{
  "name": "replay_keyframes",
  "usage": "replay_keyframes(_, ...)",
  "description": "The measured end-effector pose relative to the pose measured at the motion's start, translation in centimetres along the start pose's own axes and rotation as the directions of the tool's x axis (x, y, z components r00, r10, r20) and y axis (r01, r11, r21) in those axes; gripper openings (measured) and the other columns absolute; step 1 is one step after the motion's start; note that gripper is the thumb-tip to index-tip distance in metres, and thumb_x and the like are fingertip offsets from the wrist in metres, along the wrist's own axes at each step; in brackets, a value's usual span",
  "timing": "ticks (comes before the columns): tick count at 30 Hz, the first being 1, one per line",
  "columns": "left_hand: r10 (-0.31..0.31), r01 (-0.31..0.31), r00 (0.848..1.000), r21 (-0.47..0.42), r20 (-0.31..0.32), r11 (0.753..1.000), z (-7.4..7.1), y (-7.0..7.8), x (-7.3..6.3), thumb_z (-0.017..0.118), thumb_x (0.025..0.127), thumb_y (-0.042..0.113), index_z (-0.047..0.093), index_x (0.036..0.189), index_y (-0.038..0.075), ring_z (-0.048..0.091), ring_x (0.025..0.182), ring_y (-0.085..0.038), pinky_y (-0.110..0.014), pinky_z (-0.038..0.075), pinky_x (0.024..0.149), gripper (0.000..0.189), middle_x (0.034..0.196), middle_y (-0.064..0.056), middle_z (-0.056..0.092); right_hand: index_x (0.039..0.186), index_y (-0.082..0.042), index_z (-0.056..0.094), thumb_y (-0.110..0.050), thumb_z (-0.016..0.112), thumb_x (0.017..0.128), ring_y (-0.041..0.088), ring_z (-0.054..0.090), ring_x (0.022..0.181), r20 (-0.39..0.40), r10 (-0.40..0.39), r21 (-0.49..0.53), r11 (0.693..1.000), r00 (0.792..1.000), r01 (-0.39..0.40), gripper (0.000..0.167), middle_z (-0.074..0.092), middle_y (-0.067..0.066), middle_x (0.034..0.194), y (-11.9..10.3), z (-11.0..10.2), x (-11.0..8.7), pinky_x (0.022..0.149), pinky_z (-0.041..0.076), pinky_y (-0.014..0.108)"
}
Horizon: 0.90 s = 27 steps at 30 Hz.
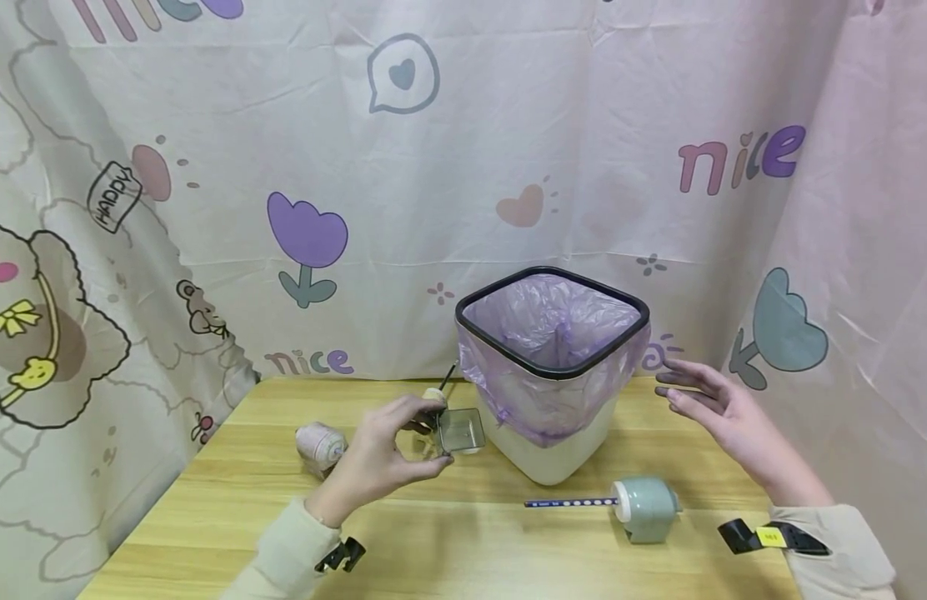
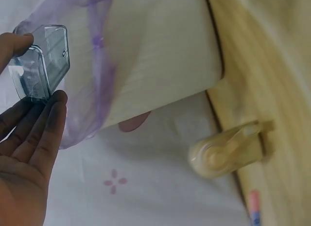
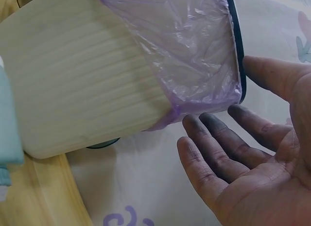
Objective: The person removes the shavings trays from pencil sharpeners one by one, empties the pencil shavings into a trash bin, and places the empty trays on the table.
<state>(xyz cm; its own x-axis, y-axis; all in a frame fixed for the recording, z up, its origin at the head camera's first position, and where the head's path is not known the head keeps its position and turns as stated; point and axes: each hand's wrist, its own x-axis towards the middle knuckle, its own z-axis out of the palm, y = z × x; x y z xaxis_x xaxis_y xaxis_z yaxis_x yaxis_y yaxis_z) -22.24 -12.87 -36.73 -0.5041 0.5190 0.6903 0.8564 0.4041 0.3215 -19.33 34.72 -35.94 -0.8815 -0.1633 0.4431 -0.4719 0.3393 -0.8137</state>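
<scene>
Between the thumb and fingers of my left hand (image 1: 392, 446) I pinch a small clear plastic tray (image 1: 462, 429), held up in front of the bin's left side. In the left wrist view the tray (image 2: 51, 63) shows thin see-through walls. The bin (image 1: 546, 458) is cream, with a black rim and a purple plastic bag lining it. My right hand (image 1: 714, 408) is held to the right of the bin with its fingers spread and nothing in them. Dark smudges mark the fingertips (image 3: 238, 112). A teal pencil sharpener (image 1: 649, 508) stands on the table with a blue patterned pencil (image 1: 572, 502) in its front.
A pale spool-like roll (image 1: 321, 446) lies on the wooden table (image 1: 231, 500) at the left. Behind my left hand stands a small cream object (image 1: 436, 396) with a dark stick. A printed curtain (image 1: 403, 192) hangs along the table's back edge.
</scene>
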Motion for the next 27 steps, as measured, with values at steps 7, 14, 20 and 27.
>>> replay_keyframes(7, -0.083, 0.086, 0.995, -0.059, 0.057, 0.995, 1.8, -0.1, -1.7, 0.097, 0.074, 0.015, 0.069, 0.132, 0.006, 0.075, 0.094, -0.014, -0.028, 0.066, 0.085, 0.065, 0.116, -0.005, 0.077, 0.151, -0.011, 0.054, 0.005, 0.057, 0.106, -0.004, 0.072, 0.113, 0.003, -0.022, 0.040, 0.999, 1.000, 0.022, 0.048, 0.071, -0.021, 0.129, 0.5, 0.3, -0.6, 0.093, 0.058, 0.011)
replay_keyframes(14, -0.136, 0.148, 0.984, -0.104, 0.117, 0.983, 3.5, -0.4, -3.1, 0.097, 0.075, 0.017, 0.068, 0.133, 0.008, 0.075, 0.096, -0.012, -0.028, 0.066, 0.088, 0.065, 0.116, -0.003, 0.077, 0.154, -0.006, 0.051, 0.000, 0.057, 0.108, -0.004, 0.071, 0.114, 0.019, 0.011, 0.003, 1.000, 1.000, -0.011, 0.047, 0.070, -0.025, 0.130, 0.4, 0.4, -1.1, 0.093, 0.058, 0.011)
replay_keyframes(20, -0.191, 0.206, 0.970, -0.094, 0.148, 0.974, 4.8, -0.8, -4.0, 0.097, 0.075, 0.020, 0.069, 0.132, 0.010, 0.075, 0.097, -0.011, -0.027, 0.065, 0.087, 0.064, 0.115, -0.002, 0.078, 0.156, -0.007, 0.049, 0.000, 0.055, 0.109, -0.003, 0.071, 0.118, 0.053, 0.017, 0.019, 1.000, 0.998, -0.018, 0.048, 0.069, -0.023, 0.134, 0.4, 0.6, -1.2, 0.095, 0.058, 0.012)
replay_keyframes(27, -0.222, 0.241, 0.955, -0.077, 0.197, 0.967, 6.3, -1.1, -4.7, 0.097, 0.073, 0.022, 0.069, 0.130, 0.009, 0.075, 0.098, -0.012, -0.027, 0.065, 0.088, 0.064, 0.117, -0.003, 0.078, 0.158, -0.010, 0.049, 0.001, 0.053, 0.110, -0.001, 0.070, 0.122, 0.081, 0.018, 0.076, 0.997, 0.997, -0.024, 0.049, 0.069, -0.018, 0.138, 0.3, 0.6, -1.4, 0.098, 0.057, 0.013)
